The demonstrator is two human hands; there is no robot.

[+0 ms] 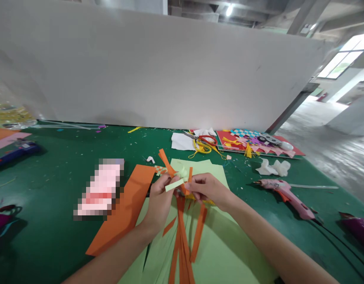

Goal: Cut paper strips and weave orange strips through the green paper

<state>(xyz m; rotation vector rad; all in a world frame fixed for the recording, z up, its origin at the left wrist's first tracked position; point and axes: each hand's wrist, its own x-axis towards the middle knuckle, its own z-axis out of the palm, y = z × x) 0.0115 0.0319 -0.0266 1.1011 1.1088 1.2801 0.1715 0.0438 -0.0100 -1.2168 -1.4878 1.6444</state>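
Note:
My left hand (160, 201) and my right hand (207, 189) meet above a light green paper sheet (217, 244). Both pinch a small woven piece of orange and light green paper strips (180, 179). A pale green strip end sticks out between my left fingers. Long orange strips (182, 240) hang down from the piece toward me. An orange paper sheet (125, 209) lies just left of my left hand.
A pink glue gun (285, 195) lies to the right on the green table (57, 173). Red-handled scissors (204, 139), yellow cord and a red board with woven paper pieces (253, 142) sit at the back. A blue tool (16, 152) lies far left; a white wall panel stands behind.

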